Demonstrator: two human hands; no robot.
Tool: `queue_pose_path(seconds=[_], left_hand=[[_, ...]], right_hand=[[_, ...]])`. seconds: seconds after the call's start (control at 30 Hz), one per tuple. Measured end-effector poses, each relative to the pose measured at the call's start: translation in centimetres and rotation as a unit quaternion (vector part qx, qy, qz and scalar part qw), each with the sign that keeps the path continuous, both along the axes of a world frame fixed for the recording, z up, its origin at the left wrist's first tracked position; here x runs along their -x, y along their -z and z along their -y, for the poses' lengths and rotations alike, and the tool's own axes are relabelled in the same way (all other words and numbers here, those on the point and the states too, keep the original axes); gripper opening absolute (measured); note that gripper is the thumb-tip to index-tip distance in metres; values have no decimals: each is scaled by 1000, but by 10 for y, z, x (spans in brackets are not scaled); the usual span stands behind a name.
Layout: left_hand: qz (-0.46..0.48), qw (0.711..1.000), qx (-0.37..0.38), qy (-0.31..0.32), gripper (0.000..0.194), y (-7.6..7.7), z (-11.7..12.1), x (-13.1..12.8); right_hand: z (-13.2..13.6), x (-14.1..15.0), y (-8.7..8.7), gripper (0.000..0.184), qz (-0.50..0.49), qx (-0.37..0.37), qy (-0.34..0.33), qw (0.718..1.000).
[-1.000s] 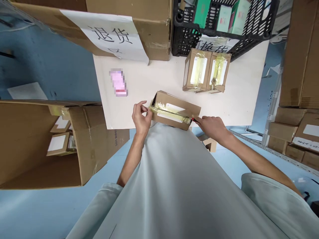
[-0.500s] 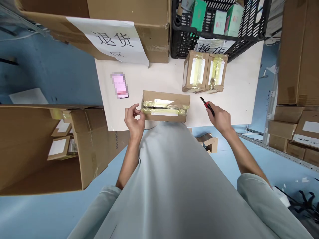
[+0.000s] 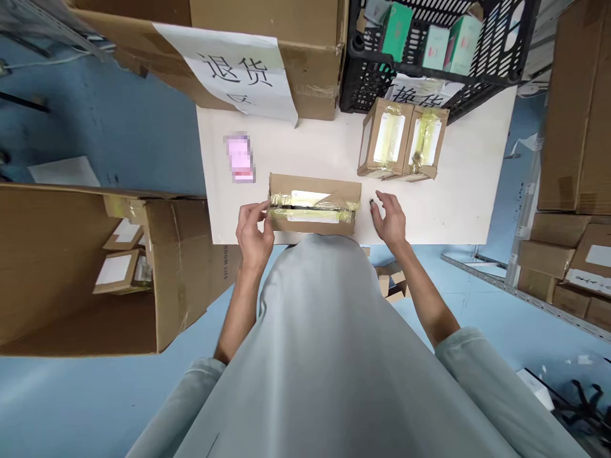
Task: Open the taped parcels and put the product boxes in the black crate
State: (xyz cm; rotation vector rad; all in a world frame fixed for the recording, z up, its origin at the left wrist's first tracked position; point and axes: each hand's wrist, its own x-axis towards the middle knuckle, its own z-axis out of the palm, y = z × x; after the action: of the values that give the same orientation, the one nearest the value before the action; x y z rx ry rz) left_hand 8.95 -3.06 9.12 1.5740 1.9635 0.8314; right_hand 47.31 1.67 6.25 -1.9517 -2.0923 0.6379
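Observation:
A small cardboard box [image 3: 312,222], sealed along its seam with yellowish tape, lies at the front edge of the white table. At its left end, my left hand [image 3: 255,236] holds it with curled fingers and thumb. My right hand [image 3: 391,221] is just off the box's right end, not touching it, thumb and index finger apart. A small dark tip [image 3: 372,201] shows at the right thumb. It looks like part of the utility knife seen earlier, the rest hidden by the hand.
Two taped cartons [image 3: 403,141] stand by a black crate [image 3: 353,83] of green boxes. A large carton with a paper sign [image 3: 238,73] is at the back left. A phone [image 3: 241,158] lies left. An open carton [image 3: 181,273] stands lower left; boxes [image 3: 548,254] stack right.
My right hand has come left toward the box, and the red and black knife has mostly gone out of sight. The box sits slightly further left on the table. My left hand stays on it.

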Motion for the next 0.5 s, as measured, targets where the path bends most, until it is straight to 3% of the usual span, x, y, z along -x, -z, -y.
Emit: queue_pose_path(seconds=[0.1, 0.2, 0.33, 0.5], left_hand=[[-46, 993, 43, 105, 55, -6, -6, 5], [-81, 977, 79, 178, 66, -8, -14, 7], [-106, 969, 92, 205, 68, -11, -21, 9], [-91, 972, 71, 206, 64, -16, -17, 10]], right_hand=[[-22, 26, -26, 44, -90, -66, -87, 990], [-46, 51, -39, 38, -77, -19, -205, 975], [-71, 68, -42, 33, -8, 46, -300, 953], [-89, 67, -51, 38, 46, 77, -354, 931]])
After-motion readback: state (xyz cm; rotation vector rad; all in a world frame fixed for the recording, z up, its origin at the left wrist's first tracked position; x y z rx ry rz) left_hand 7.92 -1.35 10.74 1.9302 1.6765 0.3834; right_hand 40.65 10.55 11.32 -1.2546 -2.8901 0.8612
